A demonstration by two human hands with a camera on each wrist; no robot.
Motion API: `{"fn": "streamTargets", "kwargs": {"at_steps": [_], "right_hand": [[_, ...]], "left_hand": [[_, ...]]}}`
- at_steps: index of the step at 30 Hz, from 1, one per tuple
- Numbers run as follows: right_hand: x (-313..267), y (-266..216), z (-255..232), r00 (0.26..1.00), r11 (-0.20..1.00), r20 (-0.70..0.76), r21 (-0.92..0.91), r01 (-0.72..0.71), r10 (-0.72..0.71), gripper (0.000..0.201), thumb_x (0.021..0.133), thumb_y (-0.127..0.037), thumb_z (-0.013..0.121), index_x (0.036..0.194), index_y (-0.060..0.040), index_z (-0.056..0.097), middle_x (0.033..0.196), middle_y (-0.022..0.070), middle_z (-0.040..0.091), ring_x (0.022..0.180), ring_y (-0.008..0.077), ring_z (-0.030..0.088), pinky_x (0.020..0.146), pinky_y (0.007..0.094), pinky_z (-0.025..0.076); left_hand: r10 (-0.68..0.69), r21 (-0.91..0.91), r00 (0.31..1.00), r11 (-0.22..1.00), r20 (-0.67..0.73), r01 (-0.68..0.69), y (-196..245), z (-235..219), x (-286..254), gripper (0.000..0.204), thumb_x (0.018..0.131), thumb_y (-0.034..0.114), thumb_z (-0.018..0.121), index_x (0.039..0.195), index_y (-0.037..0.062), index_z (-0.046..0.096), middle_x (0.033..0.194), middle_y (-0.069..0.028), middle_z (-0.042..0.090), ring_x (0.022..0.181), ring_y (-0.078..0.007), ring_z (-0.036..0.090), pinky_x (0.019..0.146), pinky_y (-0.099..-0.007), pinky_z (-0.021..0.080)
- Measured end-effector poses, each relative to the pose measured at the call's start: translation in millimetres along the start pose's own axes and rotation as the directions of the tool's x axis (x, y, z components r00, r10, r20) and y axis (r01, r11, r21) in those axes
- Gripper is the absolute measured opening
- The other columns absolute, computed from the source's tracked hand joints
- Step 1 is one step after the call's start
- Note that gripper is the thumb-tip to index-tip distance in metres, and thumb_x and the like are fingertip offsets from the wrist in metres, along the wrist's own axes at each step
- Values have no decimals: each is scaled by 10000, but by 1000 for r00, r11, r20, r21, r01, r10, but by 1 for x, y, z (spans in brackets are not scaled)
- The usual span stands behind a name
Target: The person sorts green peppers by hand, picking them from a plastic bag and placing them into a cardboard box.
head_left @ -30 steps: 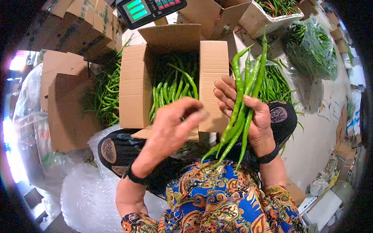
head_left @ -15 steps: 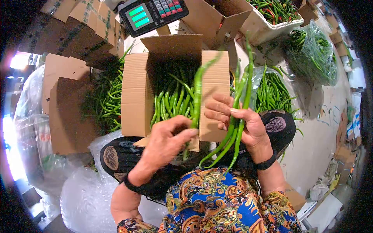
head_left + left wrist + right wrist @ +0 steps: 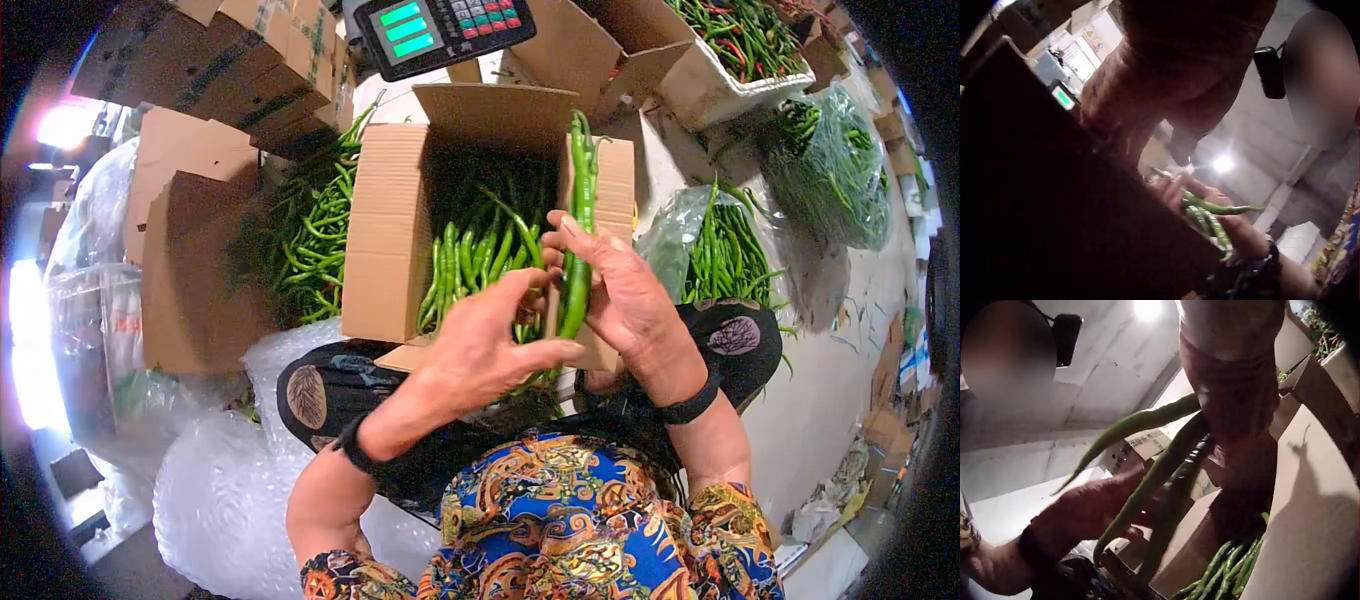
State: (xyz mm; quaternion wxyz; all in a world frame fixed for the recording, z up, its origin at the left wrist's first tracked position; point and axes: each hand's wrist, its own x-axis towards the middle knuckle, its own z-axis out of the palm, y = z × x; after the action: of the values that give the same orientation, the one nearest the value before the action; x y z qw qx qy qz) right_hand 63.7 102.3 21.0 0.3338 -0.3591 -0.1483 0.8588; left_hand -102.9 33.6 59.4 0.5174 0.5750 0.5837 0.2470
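Note:
In the head view my right hand [image 3: 640, 305] holds a few long green chili peppers [image 3: 583, 180], tips up, over the right flap of a cardboard box [image 3: 385, 230]. The right wrist view shows these chili peppers [image 3: 1150, 478] hanging out below that hand in a loose fan. My left hand [image 3: 480, 345] is just left of them, thumb spread away from the fingers and fingertips right by the bunch. Its palm side is mostly hidden. Inside the box, before both hands, more green chili peppers [image 3: 460, 260] lie side by side.
A scale display [image 3: 410, 30] stands behind the box. Loose green chili peppers [image 3: 320, 235] are heaped at left, and a bagged pile [image 3: 725, 250] lies at right. Farther right are a white foam box [image 3: 715, 95] and another plastic bag [image 3: 850, 170]. Bubble wrap [image 3: 215, 490] lies front left.
Half a second ago my left hand held one chili pepper over the box; now its fingers are spread beside the bunch. My right hand has turned the chili peppers upright near the flap.

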Motion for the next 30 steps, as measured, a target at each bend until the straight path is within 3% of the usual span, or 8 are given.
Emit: {"fn": "streamTargets", "kwargs": {"at_steps": [5, 7, 11, 17, 19, 24, 26, 30], "right_hand": [[10, 7, 6, 987, 995, 129, -4, 100, -99, 290, 969, -176, 492, 1210, -16, 489, 1084, 85, 603, 1012, 212, 590, 900, 372, 487], [8, 6, 5, 988, 999, 154, 10, -34, 32, 281, 951, -157, 505, 1198, -24, 486, 1118, 107, 579, 1073, 230, 567, 936, 380, 469], [16, 10, -6, 981, 996, 176, 11, -87, 84, 380, 951, -124, 489, 1292, 27, 415, 1264, 159, 505, 1164, 260, 514, 1016, 399, 428], [32, 24, -21, 993, 995, 61, -22, -97, 99, 271, 932, -135, 546, 1174, -22, 503, 1131, 110, 606, 1048, 210, 589, 904, 335, 482], [36, 26, -19, 993, 984, -23, -136, -117, 115, 308, 918, -169, 590, 1173, -21, 501, 1127, 96, 607, 1050, 180, 589, 882, 288, 487], [46, 39, 1, 994, 971, -92, -226, -82, 63, 247, 892, -200, 646, 1072, -72, 536, 948, 7, 595, 826, 86, 558, 695, 238, 454], [44, 38, 16, 995, 951, -104, -307, -27, -5, 241, 872, -184, 658, 1027, -34, 551, 903, 45, 597, 759, 119, 558, 673, 268, 468], [57, 43, 24, 994, 938, -10, -331, 99, -108, 236, 858, -163, 653, 1014, -19, 551, 905, 52, 595, 764, 133, 558, 683, 297, 477]], "left_hand": [[-110, -37, 994, 993, -22, 110, -17, 5, 14, 449, 821, 252, 700, 1153, 2, 527, 952, -126, 639, 919, -196, 626, 766, -324, 509], [-201, -605, 955, 740, 218, 294, -24, -1, 12, 387, 877, 249, 639, 1156, 4, 528, 999, -117, 629, 933, -192, 623, 769, -329, 522], [-133, -765, 922, 523, 363, 377, -49, -7, 8, 353, 926, 229, 560, 1175, -17, 512, 1092, -140, 612, 992, -224, 614, 836, -347, 515], [-159, -810, 927, 452, 339, 374, -64, -14, 14, 397, 928, 188, 541, 1258, -6, 432, 1120, -126, 603, 975, -200, 609, 864, -332, 499], [-419, -683, 878, 573, 232, 454, -71, -20, 14, 347, 921, 166, 532, 1222, 4, 470, 1060, -100, 608, 913, -177, 602, 833, -313, 497], [-485, -249, 838, 805, 250, 539, -75, -36, 24, 212, 885, 134, 554, 1070, 31, 539, 994, -73, 594, 802, -118, 566, 724, -281, 502], [-467, -97, 854, 862, 229, 497, -77, -45, 27, 195, 871, 125, 561, 1044, 42, 522, 931, -55, 586, 731, -115, 556, 707, -287, 521], [-505, -372, 844, 759, 180, 534, -65, -54, 20, 281, 860, 126, 570, 1118, 47, 492, 875, -36, 553, 725, -140, 570, 694, -290, 553]]}}
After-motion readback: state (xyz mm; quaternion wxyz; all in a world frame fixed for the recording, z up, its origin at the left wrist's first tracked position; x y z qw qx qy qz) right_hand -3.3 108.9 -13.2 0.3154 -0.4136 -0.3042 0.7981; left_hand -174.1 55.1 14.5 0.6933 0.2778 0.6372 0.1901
